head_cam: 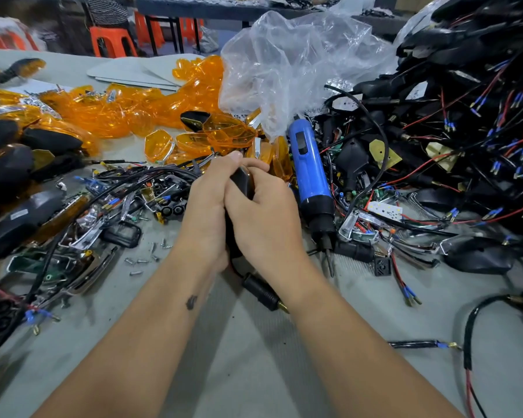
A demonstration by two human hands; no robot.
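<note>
Two hands, the left hand (206, 212) and the right hand (263, 218), are pressed together at the middle of the grey bench (254, 357), both clamped round one smooth black plastic lamp shell (242, 181). One blue-and-black cylindrical screwdriver (310, 179) lies just beside them at 3 o'clock, and small silvery screws (142, 260) lie loose at 8 o'clock. Glossy see-through orange lenses (127, 113), too many to count, heap up at 10 o'clock, with one crumpled clear bag (293, 64) at 12 and a tangle of black wired shells (465, 101) at 2.

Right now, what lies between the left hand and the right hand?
A black housing, which the left hand and the right hand both grip, in the head view.
</note>
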